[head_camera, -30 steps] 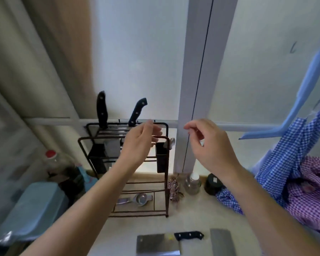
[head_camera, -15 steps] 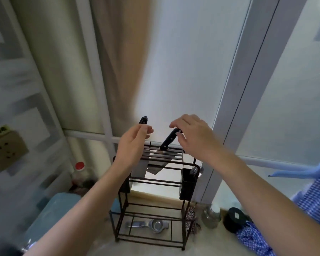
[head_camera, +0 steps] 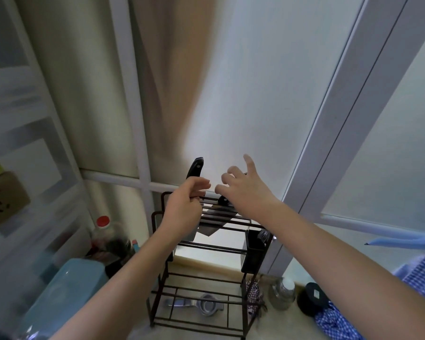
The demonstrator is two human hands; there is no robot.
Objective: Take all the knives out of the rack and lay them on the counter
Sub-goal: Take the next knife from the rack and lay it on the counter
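Head view: my left hand (head_camera: 182,212) is up at the top of the rack (head_camera: 206,253), fingers curled loosely toward the thumb, right at the base of a black knife handle (head_camera: 195,168) that sticks up above my knuckles. The hand hides the spot where fingers and handle meet, so I cannot tell whether I have a grip on it. My right hand (head_camera: 245,192) is just beside the left one, fingers spread and bent, the little finger raised, hovering over the top bars without closing on anything. Under its palm a second knife (head_camera: 214,220) sits in the rack: a bit of its dark handle shows below my fingers, and its blade slants down through the top bars. Both knives are in the rack, standing in the upper slots.

The rack is a dark wire frame standing on the counter (head_camera: 275,325), with a black holder (head_camera: 254,251) hung on its right side. A metal squeezer (head_camera: 204,306) lies on its bottom shelf. To the right of the rack are a small jar (head_camera: 282,293), a dark round lid (head_camera: 313,301) and a blue checked cloth (head_camera: 339,323). To the left are a pale blue tub (head_camera: 66,290) and a bottle with a red cap (head_camera: 103,222).
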